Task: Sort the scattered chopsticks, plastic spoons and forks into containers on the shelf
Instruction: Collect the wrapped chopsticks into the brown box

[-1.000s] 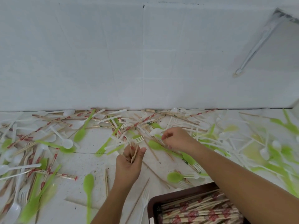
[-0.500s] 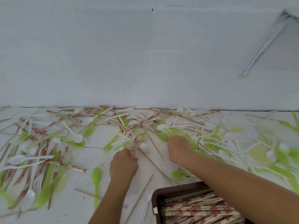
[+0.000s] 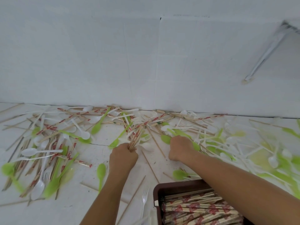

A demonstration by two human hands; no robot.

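Cutlery (image 3: 48,132) lies scattered over the white surface (image 3: 90,207) beyond and to the left of the brown tray (image 3: 159,190): bare and red-banded chopsticks, white and green plastic spoons and forks, all crossing one another up to the white wall (image 3: 146,62). The tray sits nearest the person and holds paper-wrapped chopsticks (image 3: 199,208) laid lengthwise, side by side.

Beyond the tray's left corner, the left hand (image 3: 123,157) is closed in a fist around a bundle of chopsticks (image 3: 137,138), whose free ends fan out away from the tray and over the scatter.

Straight beyond the tray, the right hand (image 3: 180,148) rests knuckles-up on the cutlery, its fingers tucked down among green spoons and white forks. The fingertips are hidden, so whether it holds anything cannot be told. Its forearm runs back across the tray's right side.

A white fork (image 3: 144,197) lies just beside the tray's left wall, and a green spoon (image 3: 101,172) lies farther left, apart from the tray.
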